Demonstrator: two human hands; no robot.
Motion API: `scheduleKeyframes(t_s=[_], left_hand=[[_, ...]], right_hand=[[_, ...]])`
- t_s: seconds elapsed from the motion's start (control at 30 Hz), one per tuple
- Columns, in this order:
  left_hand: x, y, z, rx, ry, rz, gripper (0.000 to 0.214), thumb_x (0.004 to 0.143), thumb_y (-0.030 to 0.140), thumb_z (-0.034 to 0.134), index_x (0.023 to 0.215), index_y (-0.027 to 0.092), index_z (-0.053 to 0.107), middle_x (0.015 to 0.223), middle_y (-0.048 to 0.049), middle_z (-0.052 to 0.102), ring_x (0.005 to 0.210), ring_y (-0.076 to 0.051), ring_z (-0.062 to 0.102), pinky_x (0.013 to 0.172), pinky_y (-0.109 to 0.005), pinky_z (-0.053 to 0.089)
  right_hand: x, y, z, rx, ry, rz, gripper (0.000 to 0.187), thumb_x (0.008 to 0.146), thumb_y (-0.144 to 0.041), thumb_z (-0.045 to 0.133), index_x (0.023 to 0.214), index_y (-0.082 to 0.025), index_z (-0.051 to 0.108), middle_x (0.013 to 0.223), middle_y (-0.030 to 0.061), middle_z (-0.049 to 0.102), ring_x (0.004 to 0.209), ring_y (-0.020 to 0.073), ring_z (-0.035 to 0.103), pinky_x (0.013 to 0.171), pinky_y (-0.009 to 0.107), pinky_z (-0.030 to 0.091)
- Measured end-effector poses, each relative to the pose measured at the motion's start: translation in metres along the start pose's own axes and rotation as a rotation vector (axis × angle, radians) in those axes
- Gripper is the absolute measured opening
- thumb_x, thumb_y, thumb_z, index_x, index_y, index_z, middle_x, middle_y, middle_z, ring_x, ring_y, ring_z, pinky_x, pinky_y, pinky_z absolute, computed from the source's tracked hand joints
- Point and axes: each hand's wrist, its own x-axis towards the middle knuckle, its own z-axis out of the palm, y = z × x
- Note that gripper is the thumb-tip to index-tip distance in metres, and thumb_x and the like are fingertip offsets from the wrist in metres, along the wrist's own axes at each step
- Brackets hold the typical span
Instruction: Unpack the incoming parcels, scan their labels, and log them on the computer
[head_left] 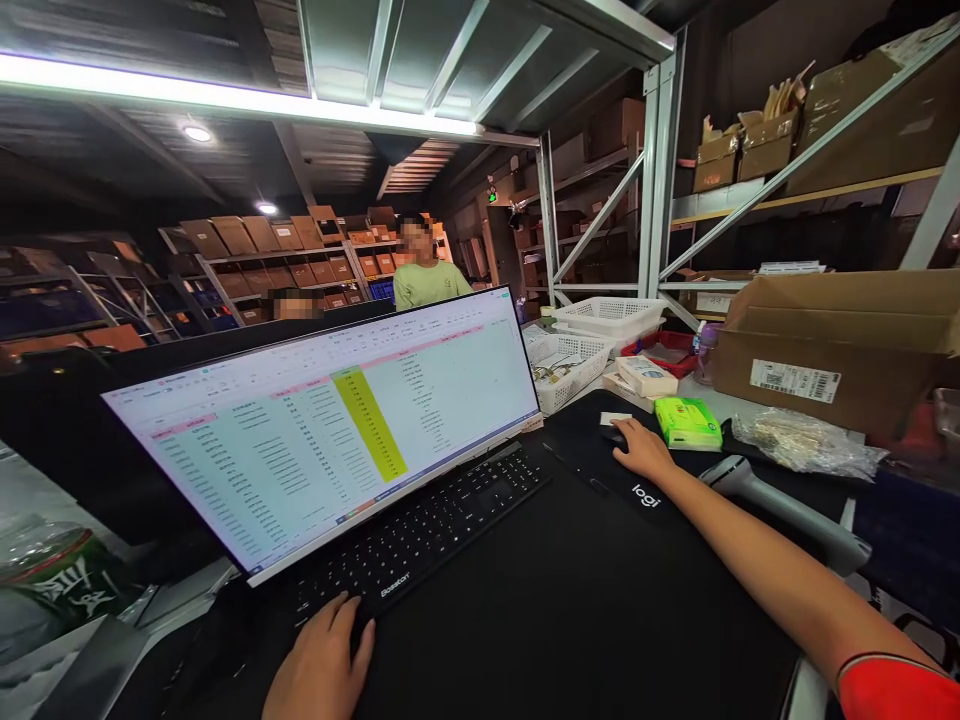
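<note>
My left hand [319, 662] lies at the near left end of a black keyboard [442, 535], its fingers stretched out and the fingertips at the lower keys. Over on the right, my right hand [643, 448] is curled over a dark computer mouse [613, 436], which it mostly hides. The mouse is on a black desk mat [585, 600] marked with a "logi" logo. Behind the keyboard stands a tilted monitor [330, 430] showing a spreadsheet with one yellow column. A grey handheld barcode scanner [787, 510] lies beside my right forearm.
Right of the mouse are a green tissue pack [687, 423], a clear plastic bag [810, 443] and an open cardboard box [832, 350]. White baskets [566, 372] stand behind. A large green-labelled bottle [60, 580] is at left. Two people are beyond the monitor, one in a light-green shirt [429, 284].
</note>
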Motion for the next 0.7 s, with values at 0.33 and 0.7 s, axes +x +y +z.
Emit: scheduleKeyframes(t_s=[0.33, 0.7], left_hand=[[-0.001, 0.013, -0.015, 0.082, -0.051, -0.036, 0.047, 0.099, 0.031, 0.040, 0.131, 0.011, 0.068, 0.137, -0.0158, 0.067, 0.127, -0.029, 0.063, 0.108, -0.043, 0.053], [-0.006, 0.020, -0.026, 0.042, -0.078, -0.085, 0.042, 0.099, 0.024, 0.044, 0.133, 0.012, 0.066, 0.141, -0.0152, 0.065, 0.131, -0.027, 0.061, 0.112, -0.043, 0.050]], right_hand=[[-0.008, -0.005, -0.008, 0.134, 0.041, -0.184, 0.059, 0.084, -0.032, 0.062, 0.142, -0.025, 0.054, 0.134, 0.0111, 0.064, 0.119, 0.0307, 0.065, 0.103, 0.044, 0.053], [-0.005, 0.010, 0.012, 0.248, -0.036, -0.318, 0.057, 0.087, -0.047, 0.059, 0.139, -0.025, 0.057, 0.138, 0.0130, 0.065, 0.126, 0.0325, 0.065, 0.109, 0.047, 0.052]])
